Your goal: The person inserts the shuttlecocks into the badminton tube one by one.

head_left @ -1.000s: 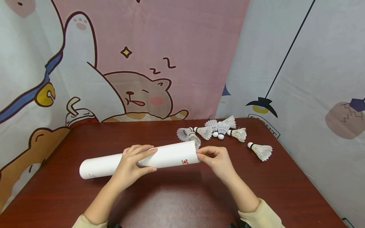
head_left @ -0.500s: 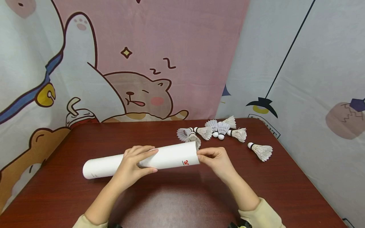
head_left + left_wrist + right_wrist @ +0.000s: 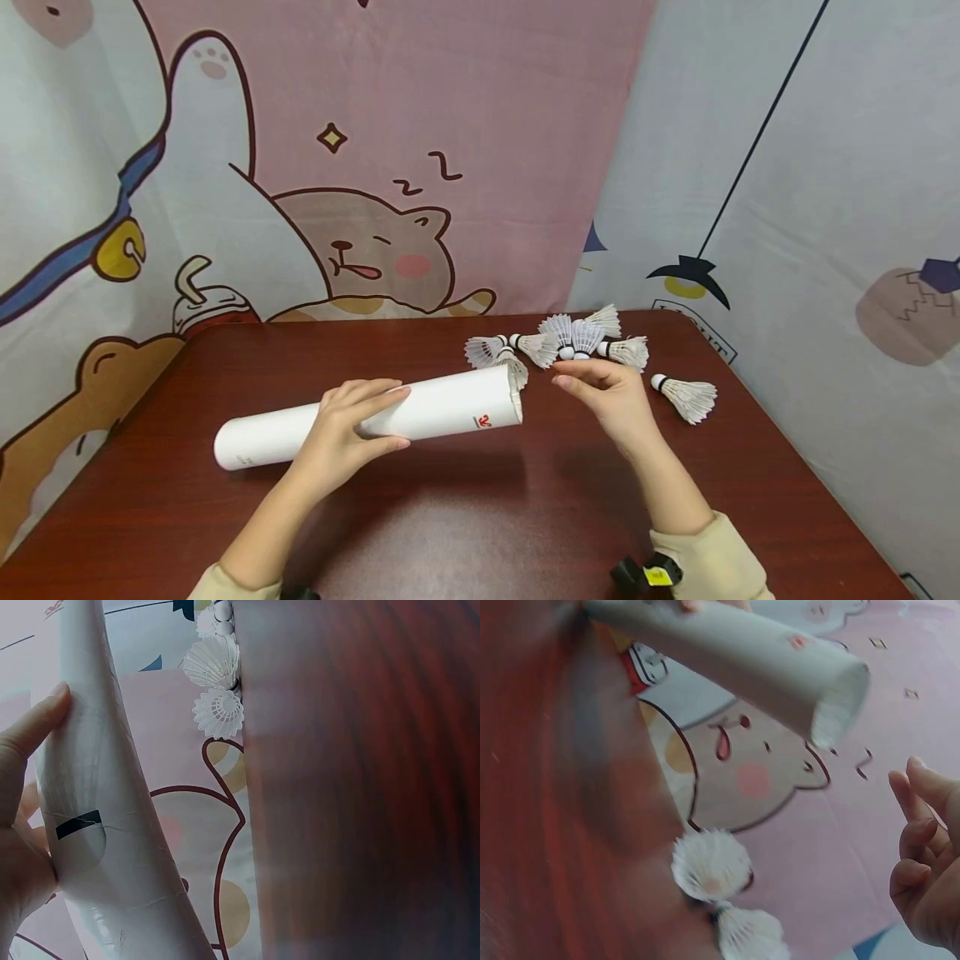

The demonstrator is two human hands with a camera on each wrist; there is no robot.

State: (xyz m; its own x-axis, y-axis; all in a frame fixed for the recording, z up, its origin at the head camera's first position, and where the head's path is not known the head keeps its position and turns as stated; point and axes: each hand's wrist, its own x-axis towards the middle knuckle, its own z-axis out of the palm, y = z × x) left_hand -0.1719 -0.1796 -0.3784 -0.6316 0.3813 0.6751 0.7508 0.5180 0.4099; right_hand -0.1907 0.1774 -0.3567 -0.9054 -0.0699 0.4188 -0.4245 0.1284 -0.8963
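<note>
A white tube with a small red logo near its right end lies slantwise above the brown table, its right end higher. My left hand grips it around the middle; the left wrist view shows the thumb and fingers about the tube. To the right of the tube's open end, my right hand is held in the air, apart from it, with thumb and index finger near each other and nothing seen between them. In the right wrist view the tube's opening faces the right hand, whose other fingers are bent.
Several white shuttlecocks lie in a group at the back of the table, just behind the tube's open end. One shuttlecock lies apart to the right. A cartoon-printed cloth hangs behind the table.
My right hand has let go of the tube's right end and moved away to the right and slightly back. The left hand keeps its grip, with the tube shifted slightly.
</note>
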